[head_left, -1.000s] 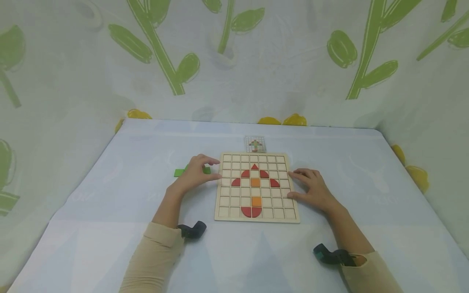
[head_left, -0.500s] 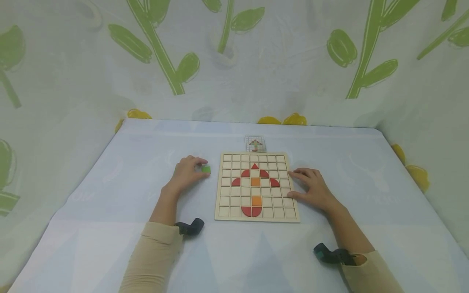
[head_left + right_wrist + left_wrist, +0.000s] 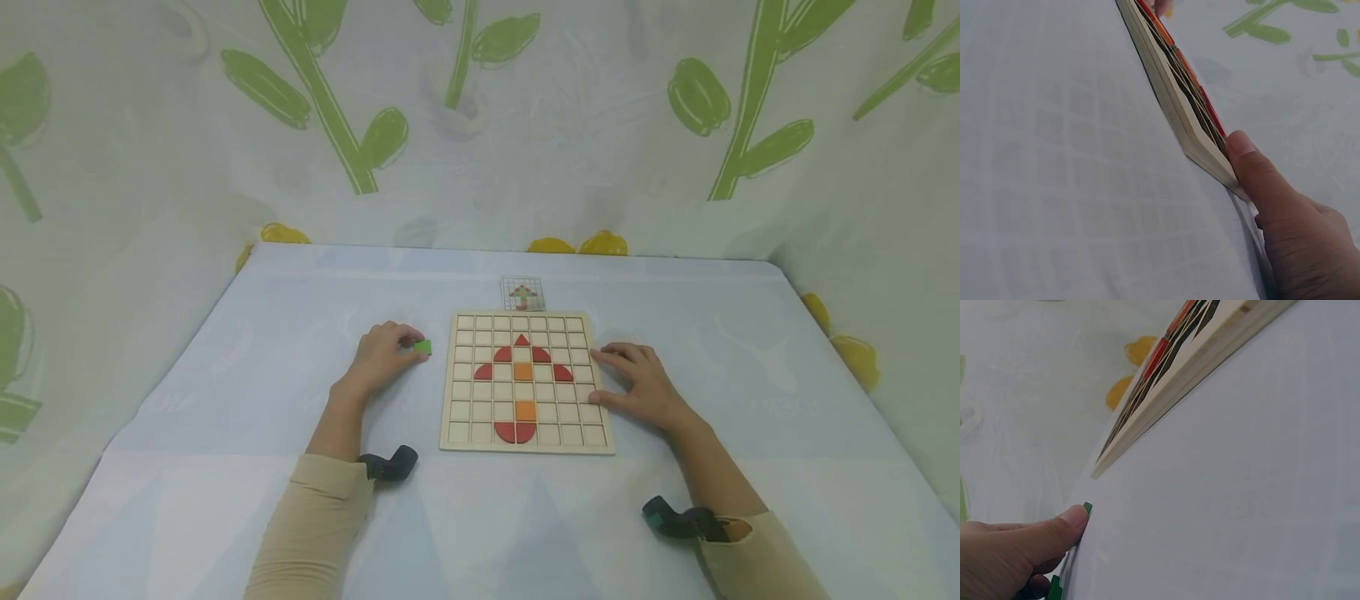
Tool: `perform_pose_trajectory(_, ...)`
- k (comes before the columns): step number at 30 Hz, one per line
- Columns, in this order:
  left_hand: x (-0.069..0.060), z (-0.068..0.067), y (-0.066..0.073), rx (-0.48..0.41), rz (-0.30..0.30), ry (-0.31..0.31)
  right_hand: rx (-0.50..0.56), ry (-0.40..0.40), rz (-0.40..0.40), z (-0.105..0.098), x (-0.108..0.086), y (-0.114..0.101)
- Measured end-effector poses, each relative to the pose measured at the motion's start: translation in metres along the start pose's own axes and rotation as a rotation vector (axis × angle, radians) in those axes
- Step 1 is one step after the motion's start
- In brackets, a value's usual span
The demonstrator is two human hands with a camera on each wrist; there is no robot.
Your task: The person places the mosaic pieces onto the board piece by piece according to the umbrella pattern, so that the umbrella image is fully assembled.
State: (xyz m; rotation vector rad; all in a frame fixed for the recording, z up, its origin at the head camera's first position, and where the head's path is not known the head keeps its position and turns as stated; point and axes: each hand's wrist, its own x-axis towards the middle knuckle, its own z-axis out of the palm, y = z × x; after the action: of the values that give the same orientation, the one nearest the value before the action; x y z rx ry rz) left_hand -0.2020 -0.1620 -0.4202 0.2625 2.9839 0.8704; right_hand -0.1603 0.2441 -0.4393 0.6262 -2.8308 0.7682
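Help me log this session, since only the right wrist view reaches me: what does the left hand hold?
Observer: In the head view, the left hand pinches a green tile, to the left of the board and apart from it.
Operator: I see the board almost edge-on. Which piece on it sits nearest the far edge?
Observer: A red triangle, its tip toward that edge.
Operator: Does anything lie past that edge?
Observer: Yes, a small card with a coloured pattern on a grid lies just beyond it.
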Motion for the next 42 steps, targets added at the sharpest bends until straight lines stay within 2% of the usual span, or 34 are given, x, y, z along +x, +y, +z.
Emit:
perform_pose_trajectory(8, -0.001, -0.001, 0.005, -0.007, 0.015, -0.009, 0.004, -0.012, 0.02, 0.0, 0.0, 0.001)
perform_pose_trajectory(18, 0.002, 0.004, 0.016, -0.075, 0.061, -0.034, 0.02, -0.024, 0.046, 0.001, -0.001, 0.001)
perform_pose_trajectory(23, 0.006, 0.007, 0.022, -0.049, 0.07, -0.055, 0.022, -0.017, 0.039, 0.0, 0.0, 0.001)
perform_pose_trajectory(29, 0.005, 0.01, 0.035, -0.003, 0.105, -0.045, 0.027, -0.009, 0.03, 0.002, 0.001, 0.002)
perform_pose_trajectory(42, 0.011, 0.024, 0.06, -0.053, 0.15, -0.086, 0.025, -0.013, 0.034, 0.0, 0.0, 0.0)
